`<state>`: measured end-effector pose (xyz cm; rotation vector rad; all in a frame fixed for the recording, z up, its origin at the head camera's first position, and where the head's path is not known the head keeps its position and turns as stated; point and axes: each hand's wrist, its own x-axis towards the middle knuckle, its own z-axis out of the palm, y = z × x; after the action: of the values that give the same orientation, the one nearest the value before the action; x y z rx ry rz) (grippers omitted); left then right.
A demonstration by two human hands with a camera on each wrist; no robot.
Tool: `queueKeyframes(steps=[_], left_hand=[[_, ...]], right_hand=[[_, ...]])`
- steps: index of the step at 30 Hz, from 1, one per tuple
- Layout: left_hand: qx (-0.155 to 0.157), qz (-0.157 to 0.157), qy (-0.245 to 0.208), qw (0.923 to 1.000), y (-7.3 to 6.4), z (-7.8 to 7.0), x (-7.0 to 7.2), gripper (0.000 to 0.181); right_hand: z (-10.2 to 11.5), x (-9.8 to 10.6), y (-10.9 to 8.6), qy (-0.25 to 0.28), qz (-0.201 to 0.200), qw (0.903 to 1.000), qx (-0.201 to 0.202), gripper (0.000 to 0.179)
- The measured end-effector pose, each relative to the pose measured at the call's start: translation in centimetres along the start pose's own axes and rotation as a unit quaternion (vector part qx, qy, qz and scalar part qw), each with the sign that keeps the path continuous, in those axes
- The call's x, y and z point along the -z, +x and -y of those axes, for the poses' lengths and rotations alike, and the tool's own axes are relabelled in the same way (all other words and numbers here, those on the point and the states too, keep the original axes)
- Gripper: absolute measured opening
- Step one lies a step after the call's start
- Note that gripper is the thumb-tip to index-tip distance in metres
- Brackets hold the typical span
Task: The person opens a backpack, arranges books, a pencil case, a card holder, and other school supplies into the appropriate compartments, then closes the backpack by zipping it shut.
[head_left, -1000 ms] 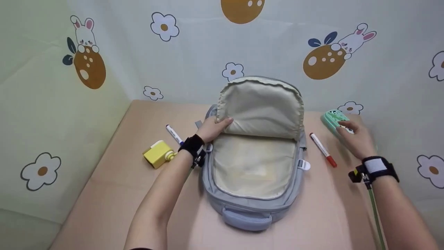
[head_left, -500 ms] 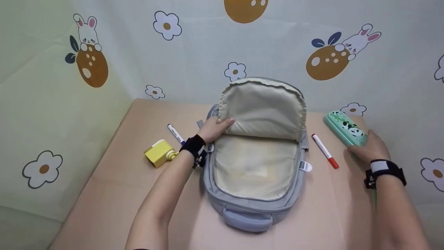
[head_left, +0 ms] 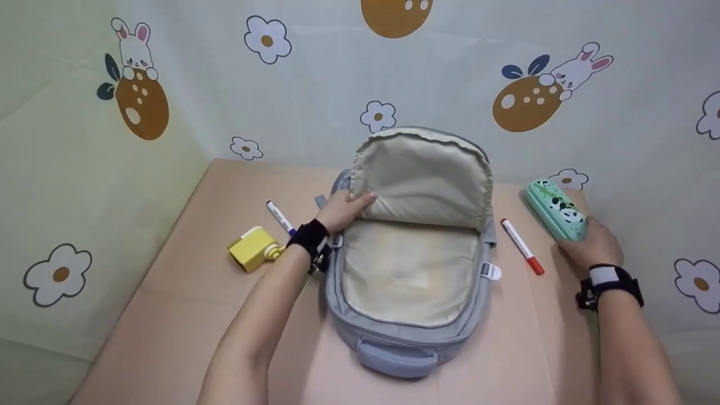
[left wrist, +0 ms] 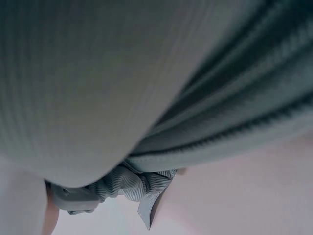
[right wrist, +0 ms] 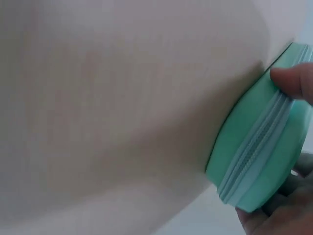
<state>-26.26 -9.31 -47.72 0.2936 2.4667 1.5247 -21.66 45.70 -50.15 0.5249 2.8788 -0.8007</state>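
Observation:
A grey backpack point(head_left: 396, 332) lies on the table with its front flap point(head_left: 424, 174) folded up, showing a cream lining. My left hand point(head_left: 344, 209) pinches the flap's left edge, thumb on the lining. In the left wrist view, grey fabric point(left wrist: 88, 83) fills most of the picture, with a zipper and a strap point(left wrist: 132, 186) below. At the right, my right hand point(head_left: 597, 244) grips the near end of a mint-green pencil case point(head_left: 557, 208) printed with pandas. The right wrist view shows the thumb across the zippered side of the pencil case point(right wrist: 259, 142) and the fingers around the opposite side.
A red-capped marker point(head_left: 522, 246) lies between the backpack and the pencil case. Left of the backpack are a blue-capped marker point(head_left: 279, 216), partly behind the left wrist, and a yellow bottle point(head_left: 253, 248) on its side. Patterned cloth point(head_left: 315, 73) hangs behind the table point(head_left: 185, 315).
My right hand has moved from above the pencil case to its near end and taken hold of it. The left hand stays on the flap.

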Motion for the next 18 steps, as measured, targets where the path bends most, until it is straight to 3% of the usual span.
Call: queueKeyframes(steps=[10, 14, 18], left_hand=[[0.006, 0.002, -0.008, 0.9999, -0.1, 0.0, 0.0, 0.062], [0.009, -0.001, -0.007, 0.9999, -0.1, -0.1, 0.0, 0.062], [0.002, 0.004, -0.002, 1.0000, -0.1, -0.1, 0.1, 0.063]], right_hand=[[3.1, 2.3, -3.7, 0.074, -0.079, 0.9915, 0.072, 0.101], [5.7, 3.6, -6.5, 0.098, -0.124, 0.9816, 0.107, 0.099], [8.6, 4.6, -9.8, 0.113, -0.178, 0.9658, 0.150, 0.094]])
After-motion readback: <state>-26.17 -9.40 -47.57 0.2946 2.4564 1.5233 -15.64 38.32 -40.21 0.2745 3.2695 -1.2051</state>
